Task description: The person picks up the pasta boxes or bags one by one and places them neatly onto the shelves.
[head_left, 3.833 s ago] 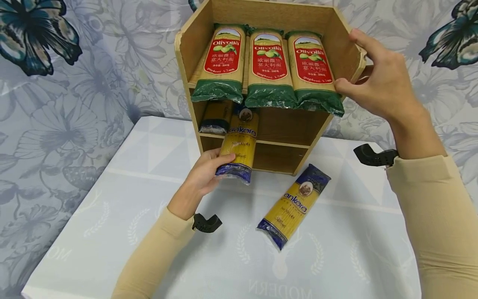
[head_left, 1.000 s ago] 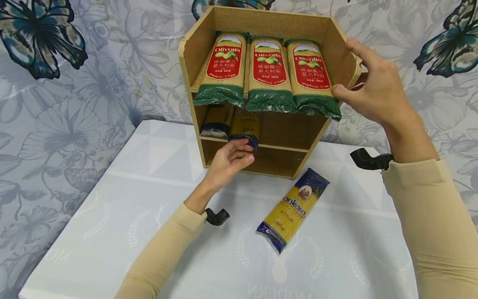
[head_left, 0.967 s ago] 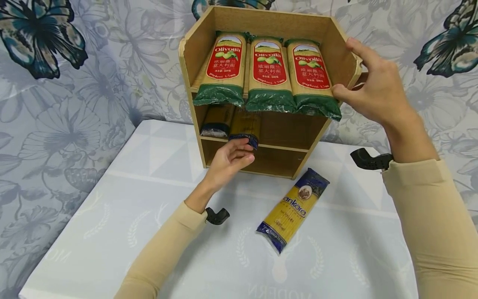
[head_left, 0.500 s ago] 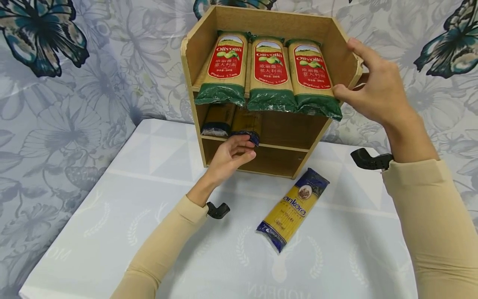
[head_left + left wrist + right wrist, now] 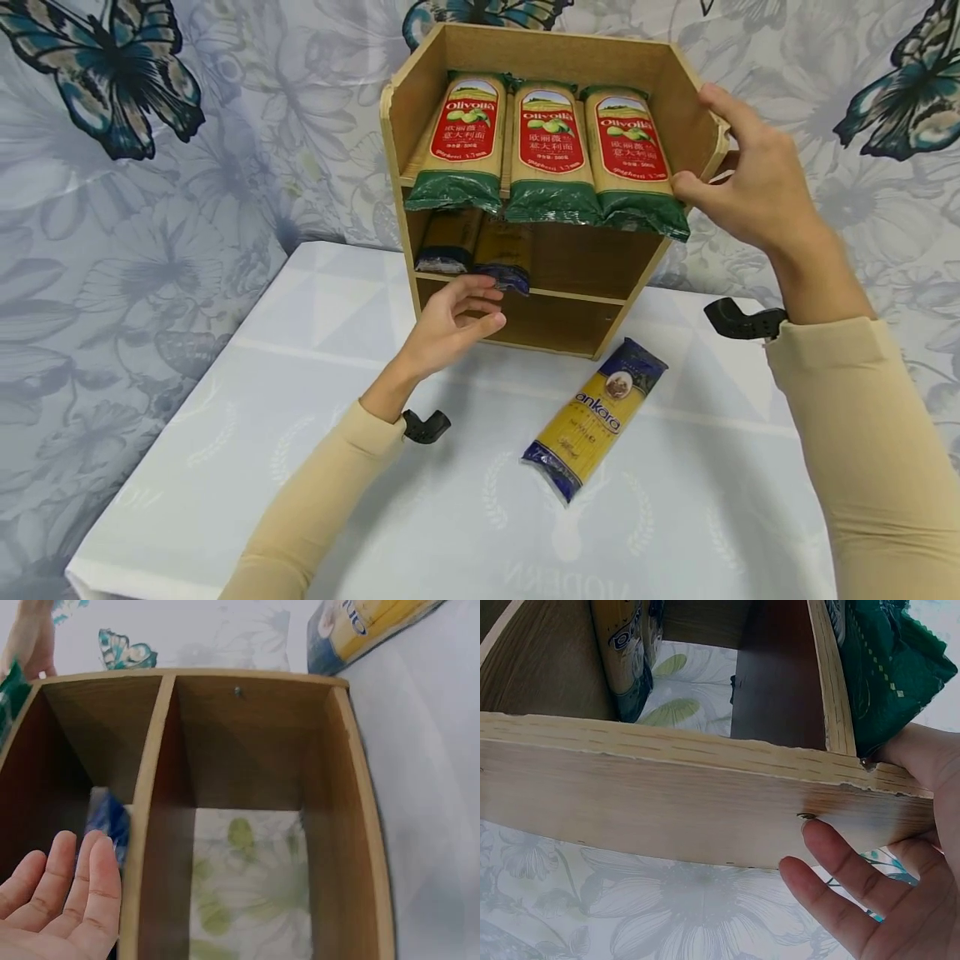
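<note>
On the middle level of a small wooden shelf [image 5: 555,54] lie two yellow-and-blue spaghetti packs, one at the left [image 5: 450,239] and one beside it [image 5: 504,246] whose blue end sticks out slightly. My left hand [image 5: 450,327] is at that blue end, fingers extended. In the left wrist view, the fingers [image 5: 103,889] lie nearly straight in front of the blue wrapper [image 5: 110,821]; whether they touch it I cannot tell. My right hand [image 5: 765,175] holds the shelf's right side panel [image 5: 645,799] near the top, thumb inside and fingers outside.
Three Olivoilà spaghetti packs, left [image 5: 465,137], middle [image 5: 551,146] and right [image 5: 628,150], lie on the top level, green ends overhanging. An Ankara spaghetti pack [image 5: 596,417] lies slanted on the white-covered table [image 5: 300,467], before the shelf. Patterned cloth hangs behind.
Earlier my left hand gripped the second yellow pack, which jutted far out; it now lies deeper in the middle level. The fingers have let go and drawn slightly back. My right hand keeps its hold.
</note>
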Available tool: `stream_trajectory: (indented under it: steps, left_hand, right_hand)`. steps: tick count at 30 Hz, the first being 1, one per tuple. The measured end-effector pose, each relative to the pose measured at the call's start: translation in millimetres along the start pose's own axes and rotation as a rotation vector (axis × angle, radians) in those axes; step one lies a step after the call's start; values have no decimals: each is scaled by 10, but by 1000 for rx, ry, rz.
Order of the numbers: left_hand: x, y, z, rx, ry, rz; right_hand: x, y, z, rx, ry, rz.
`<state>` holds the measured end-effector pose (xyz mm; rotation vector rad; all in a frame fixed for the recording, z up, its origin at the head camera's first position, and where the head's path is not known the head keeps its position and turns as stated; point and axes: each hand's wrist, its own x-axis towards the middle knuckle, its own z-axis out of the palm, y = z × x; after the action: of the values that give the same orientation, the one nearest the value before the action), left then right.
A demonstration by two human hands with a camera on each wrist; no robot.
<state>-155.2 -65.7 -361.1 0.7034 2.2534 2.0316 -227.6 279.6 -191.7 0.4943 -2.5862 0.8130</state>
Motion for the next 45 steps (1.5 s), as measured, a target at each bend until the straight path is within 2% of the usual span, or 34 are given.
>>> stream_trajectory:
  steps: [4, 8, 12, 15, 20, 24, 27, 33, 36, 39, 42, 45]
  left_hand:
    - [-61, 64, -97, 31, 78, 68]
    - [-98, 110, -222, 51, 219, 129]
    - [-107, 146, -363, 49, 363, 151]
    - [-98, 201, -468, 54, 444, 167]
    - [2, 335, -623, 78, 583, 222]
    - [137, 449, -747, 104, 663, 252]
    - [253, 532, -829, 103, 652, 227]
    - [456, 648, -952, 46, 559, 124]
    - [546, 665, -990, 26, 516, 95]
    - [642, 660, -1008, -2, 462, 112]
    - [734, 660, -1010, -42, 415, 158]
    - [807, 674, -1006, -49, 398, 170]
  right_hand:
    - [-34, 32, -2, -6, 25, -45]
    - [-81, 44, 5, -17, 64, -104]
    - [-125, 30, 10, -10, 89, -128]
    - [-186, 8, 8, 13, 106, -131]
    - [-351, 5, 6, 53, 152, -125]
    - [-551, 60, 62, 62, 176, -71]
    - [-765, 131, 144, 56, 166, -20]
    - [-1282, 263, 371, 85, 123, 63]
    - [-1542, 317, 495, 118, 96, 153]
    - [-1775, 339, 620, 125, 60, 245]
    - [-1969, 326, 752, 118, 21, 312]
    - [-2138, 284, 877, 120, -6, 396]
